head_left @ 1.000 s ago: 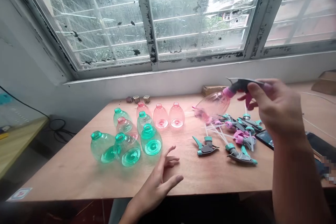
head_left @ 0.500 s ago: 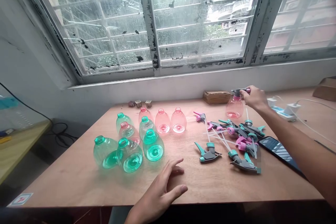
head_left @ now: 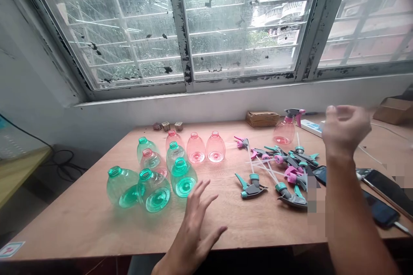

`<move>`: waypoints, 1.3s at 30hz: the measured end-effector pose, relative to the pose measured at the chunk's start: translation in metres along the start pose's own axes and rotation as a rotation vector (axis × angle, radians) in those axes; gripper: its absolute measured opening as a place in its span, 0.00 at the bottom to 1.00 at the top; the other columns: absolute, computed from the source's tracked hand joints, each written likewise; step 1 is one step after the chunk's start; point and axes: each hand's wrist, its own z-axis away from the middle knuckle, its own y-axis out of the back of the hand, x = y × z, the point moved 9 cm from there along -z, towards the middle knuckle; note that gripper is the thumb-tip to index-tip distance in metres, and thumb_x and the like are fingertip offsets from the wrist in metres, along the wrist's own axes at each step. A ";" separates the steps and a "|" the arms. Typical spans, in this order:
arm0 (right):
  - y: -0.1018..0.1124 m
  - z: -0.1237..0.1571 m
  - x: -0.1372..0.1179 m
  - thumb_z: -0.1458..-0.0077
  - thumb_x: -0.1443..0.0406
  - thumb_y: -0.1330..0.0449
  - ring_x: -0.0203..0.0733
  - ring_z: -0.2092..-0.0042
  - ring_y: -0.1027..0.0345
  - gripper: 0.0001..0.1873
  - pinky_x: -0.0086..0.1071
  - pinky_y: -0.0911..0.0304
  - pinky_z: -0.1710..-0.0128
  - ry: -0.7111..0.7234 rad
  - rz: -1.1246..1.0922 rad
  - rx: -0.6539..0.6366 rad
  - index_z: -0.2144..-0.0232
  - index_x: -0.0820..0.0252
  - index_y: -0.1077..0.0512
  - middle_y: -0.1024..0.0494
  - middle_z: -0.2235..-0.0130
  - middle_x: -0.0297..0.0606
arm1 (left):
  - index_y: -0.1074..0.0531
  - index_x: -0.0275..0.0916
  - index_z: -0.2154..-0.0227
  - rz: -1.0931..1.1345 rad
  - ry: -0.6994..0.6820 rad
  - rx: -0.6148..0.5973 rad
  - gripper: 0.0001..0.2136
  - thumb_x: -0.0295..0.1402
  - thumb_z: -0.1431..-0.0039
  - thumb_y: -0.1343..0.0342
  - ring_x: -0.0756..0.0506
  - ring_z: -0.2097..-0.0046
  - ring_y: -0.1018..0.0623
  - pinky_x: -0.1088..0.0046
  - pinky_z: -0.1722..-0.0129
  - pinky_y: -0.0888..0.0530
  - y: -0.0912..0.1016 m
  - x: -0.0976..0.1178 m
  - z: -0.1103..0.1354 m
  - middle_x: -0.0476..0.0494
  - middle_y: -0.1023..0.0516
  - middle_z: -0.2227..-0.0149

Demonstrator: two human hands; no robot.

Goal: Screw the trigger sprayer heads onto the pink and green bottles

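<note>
My left hand (head_left: 193, 227) is open over the near part of the table, fingers spread, just right of a green bottle (head_left: 183, 178). It holds nothing. My right hand (head_left: 346, 131), blurred, is raised at the right with fingers curled and nothing visible in them. To its left stands a pink spray bottle (head_left: 284, 132) with a grey and pink trigger head (head_left: 294, 116) on top. Loose trigger spray heads with straws lie in a heap, among them a grey and teal one (head_left: 253, 189). Open green bottles (head_left: 153, 193) and pink bottles (head_left: 215, 148) stand upright on the left.
A cardboard box (head_left: 262, 119) lies by the wall, with several small cubes (head_left: 165, 126) farther left. Phones (head_left: 383, 184) lie at the right, partly behind my right arm. Near them are a white power strip (head_left: 311, 128), cables and another carton (head_left: 393, 114).
My right hand has let go of the spray bottle's trigger head and moved right, leaving the bottle standing. My left hand has risen slightly, its fingers more spread. The view has shifted slightly.
</note>
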 end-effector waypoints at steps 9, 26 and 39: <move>-0.032 0.223 -0.066 0.33 0.56 0.44 0.63 0.38 0.33 0.21 0.55 0.36 0.40 0.339 -0.187 -0.735 0.43 0.60 0.28 0.25 0.39 0.51 | 0.49 0.41 0.31 -0.530 0.002 0.498 0.35 0.43 0.35 0.39 0.30 0.25 0.53 0.40 0.31 0.47 0.060 0.001 -0.019 0.28 0.48 0.28; -0.039 0.278 -0.049 0.45 0.60 0.30 0.62 0.35 0.39 0.15 0.51 0.42 0.37 0.248 -0.256 -1.060 0.56 0.55 0.25 0.34 0.33 0.49 | 0.55 0.38 0.34 0.061 0.422 0.240 0.45 0.50 0.45 0.35 0.30 0.30 0.38 0.45 0.33 0.38 0.006 -0.073 -0.015 0.25 0.40 0.32; -0.002 0.243 0.017 0.39 0.34 0.52 0.43 0.66 0.28 0.37 0.32 0.35 0.69 -0.773 -1.258 -0.441 0.75 0.56 0.25 0.15 0.61 0.43 | 0.47 0.55 0.31 -0.350 0.188 0.361 0.34 0.32 0.37 0.41 0.33 0.34 0.38 0.45 0.36 0.36 0.029 -0.042 -0.012 0.40 0.40 0.34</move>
